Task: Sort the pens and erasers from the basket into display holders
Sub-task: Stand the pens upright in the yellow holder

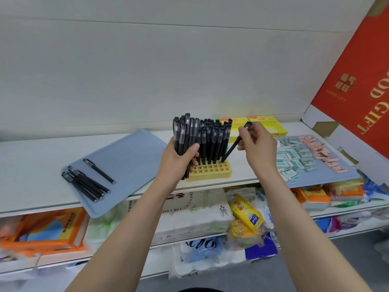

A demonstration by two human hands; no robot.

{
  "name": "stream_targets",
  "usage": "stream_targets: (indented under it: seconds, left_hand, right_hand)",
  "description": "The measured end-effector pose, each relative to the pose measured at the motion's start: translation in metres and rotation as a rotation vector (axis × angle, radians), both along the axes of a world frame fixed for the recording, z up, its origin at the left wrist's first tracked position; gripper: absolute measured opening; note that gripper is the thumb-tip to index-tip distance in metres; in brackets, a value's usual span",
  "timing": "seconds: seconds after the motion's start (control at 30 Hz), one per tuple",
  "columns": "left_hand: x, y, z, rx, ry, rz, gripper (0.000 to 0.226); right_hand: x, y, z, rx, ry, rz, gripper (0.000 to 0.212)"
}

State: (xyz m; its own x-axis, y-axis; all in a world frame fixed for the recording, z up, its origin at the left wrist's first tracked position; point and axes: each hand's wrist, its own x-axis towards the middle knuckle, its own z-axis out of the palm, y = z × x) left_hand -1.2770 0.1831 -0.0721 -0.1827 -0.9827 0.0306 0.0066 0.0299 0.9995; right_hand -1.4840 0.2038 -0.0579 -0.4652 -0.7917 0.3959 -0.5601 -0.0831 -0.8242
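Pen (231, 147) pinched by R fingers (245, 133), tip in holder (212, 171) | L fingers (189, 150) clamped on pen bundle (185, 133)

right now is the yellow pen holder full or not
Partly full: the yellow pen holder shows empty slots along its front rows, while black pens stand in the rows behind.

- Back wall (147, 60): white, plain and matt, with a faint horizontal seam across its upper part.
- Upper shelf (31, 161): flat white board. Its rear edge meets the back wall.
- Lower shelf (52, 261): white board beneath the upper shelf, stocked with packaged paper goods (200, 209) in white, orange and yellow wrappers.
- Red carton (357, 66): stands tilted at the right edge, with gold lettering on its face.
- Floor (347, 262): grey, visible at lower right.
- Lighting: soft and diffuse, even across the wall.
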Motion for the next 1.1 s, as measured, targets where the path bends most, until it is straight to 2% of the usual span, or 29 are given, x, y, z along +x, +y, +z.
stream_targets:
  seconds: [0.27, 0.53, 0.63, 0.7, 0.8, 0.93, 1.03, 1.1]
  left_hand:
    - [0.004, -0.004, 0.001, 0.018, 0.041, 0.001, 0.014]
    - [0.003, 0.0, 0.004, 0.035, 0.043, 0.002, 0.008]
    - [0.001, 0.003, 0.005, 0.044, 0.071, -0.003, 0.008]
    - [-0.001, 0.004, 0.006, 0.049, 0.096, -0.009, 0.01]
    - [-0.004, 0.004, 0.005, 0.042, 0.105, -0.031, 0.013]
    - [-0.011, 0.003, 0.007, 0.04, 0.102, -0.07, 0.018]
    - [-0.013, 0.002, 0.007, 0.043, 0.082, -0.114, 0.015]
    - [-0.013, 0.002, 0.006, 0.042, 0.053, -0.164, 0.015]
  right_hand:
    - [0.008, -0.013, -0.015, 0.03, 0.218, 0.047, 0.024]
    - [0.01, -0.018, -0.022, 0.121, 0.239, 0.083, 0.023]
    - [0.011, -0.017, -0.017, 0.134, 0.327, 0.02, 0.018]
    - [0.014, -0.013, -0.009, 0.048, 0.344, -0.051, 0.016]
    - [0.026, -0.006, 0.014, -0.033, 0.159, 0.034, 0.015]
    - [0.038, -0.007, 0.025, 0.12, -0.137, 0.319, 0.01]
    - [0.032, -0.004, 0.023, 0.144, -0.312, 0.38, 0.005]
    - [0.029, -0.002, 0.023, 0.165, -0.36, 0.433, 0.005]
